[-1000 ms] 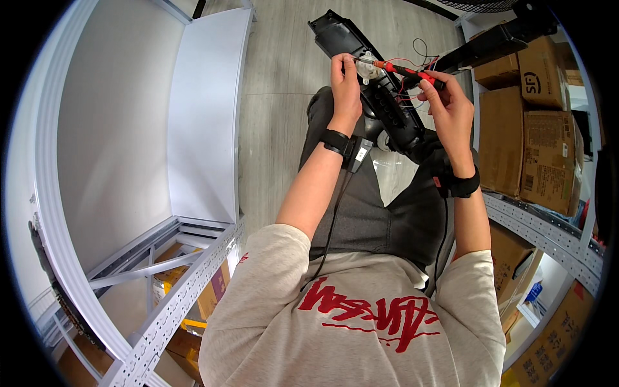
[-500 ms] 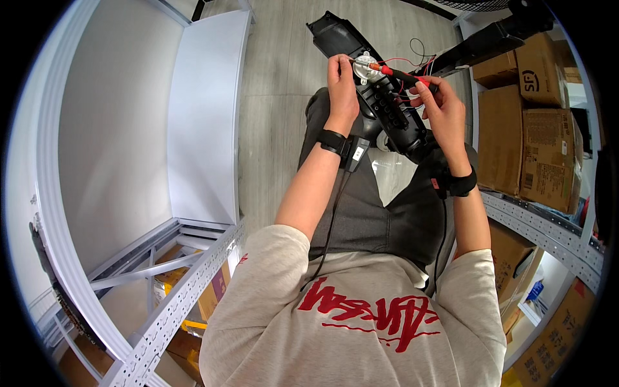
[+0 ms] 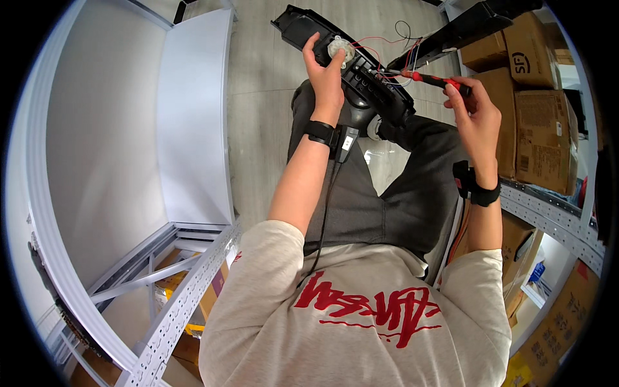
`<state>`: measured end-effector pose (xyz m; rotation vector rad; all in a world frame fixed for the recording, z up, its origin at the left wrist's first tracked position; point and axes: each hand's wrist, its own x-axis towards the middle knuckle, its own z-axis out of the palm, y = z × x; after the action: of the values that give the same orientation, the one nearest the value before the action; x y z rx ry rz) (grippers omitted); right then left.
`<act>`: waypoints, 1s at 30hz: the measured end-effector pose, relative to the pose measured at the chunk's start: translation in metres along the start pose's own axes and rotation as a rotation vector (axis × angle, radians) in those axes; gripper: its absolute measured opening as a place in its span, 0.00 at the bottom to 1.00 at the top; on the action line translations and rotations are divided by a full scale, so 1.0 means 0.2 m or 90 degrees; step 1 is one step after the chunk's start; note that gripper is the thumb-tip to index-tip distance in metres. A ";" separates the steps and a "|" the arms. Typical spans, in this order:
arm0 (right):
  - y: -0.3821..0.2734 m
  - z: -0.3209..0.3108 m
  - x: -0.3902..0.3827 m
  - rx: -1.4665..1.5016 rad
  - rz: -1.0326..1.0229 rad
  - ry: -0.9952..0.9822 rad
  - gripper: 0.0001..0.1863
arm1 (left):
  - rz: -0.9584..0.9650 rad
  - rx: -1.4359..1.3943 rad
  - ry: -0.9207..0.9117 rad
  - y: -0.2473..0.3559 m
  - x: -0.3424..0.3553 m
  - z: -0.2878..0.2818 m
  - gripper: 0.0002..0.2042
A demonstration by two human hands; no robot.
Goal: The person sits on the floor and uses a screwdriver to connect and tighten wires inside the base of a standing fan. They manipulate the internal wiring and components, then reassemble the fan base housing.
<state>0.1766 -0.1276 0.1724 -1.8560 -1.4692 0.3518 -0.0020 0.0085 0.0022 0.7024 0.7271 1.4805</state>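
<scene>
Across my legs lies a long black plastic housing (image 3: 377,93), its ribbed inside facing up. A round translucent whitish part (image 3: 340,51) sits on it toward the far left end. Thumb and forefinger of my left hand (image 3: 324,80) are spread apart, the thumb resting on the round part. My right hand (image 3: 476,113) is closed on a red and black screwdriver (image 3: 433,79), out to the right. Its shaft points left, with the tip among thin wires (image 3: 380,44) above the housing; whether it carries a screw is too small to tell.
Another long black piece (image 3: 461,39) leans at the far right, beside cardboard boxes (image 3: 545,142) on a metal shelf. To the left stand a white panel (image 3: 193,122) and a perforated metal frame (image 3: 174,309). A cable (image 3: 329,193) runs from my left wrist band.
My right hand drew the screwdriver right, off the round part. The left hand released its pinch at the tip and spread its fingers. The housing shifted left in view.
</scene>
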 end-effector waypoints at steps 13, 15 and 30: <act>0.19 -0.04 -0.07 -0.076 0.024 -0.050 0.11 | 0.039 -0.005 0.025 0.02 0.01 -0.01 0.30; 0.21 -0.03 -0.08 -0.065 0.009 -0.040 0.11 | 0.038 -0.004 0.016 0.01 0.01 -0.01 0.30; 0.18 0.00 -0.08 -0.072 0.021 -0.058 0.10 | 0.039 -0.031 0.026 -0.01 0.01 -0.02 0.28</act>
<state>0.1984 -0.1457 0.1445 -1.9776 -1.5492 0.3799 -0.0036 0.0110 -0.0011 0.6644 0.7028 1.5679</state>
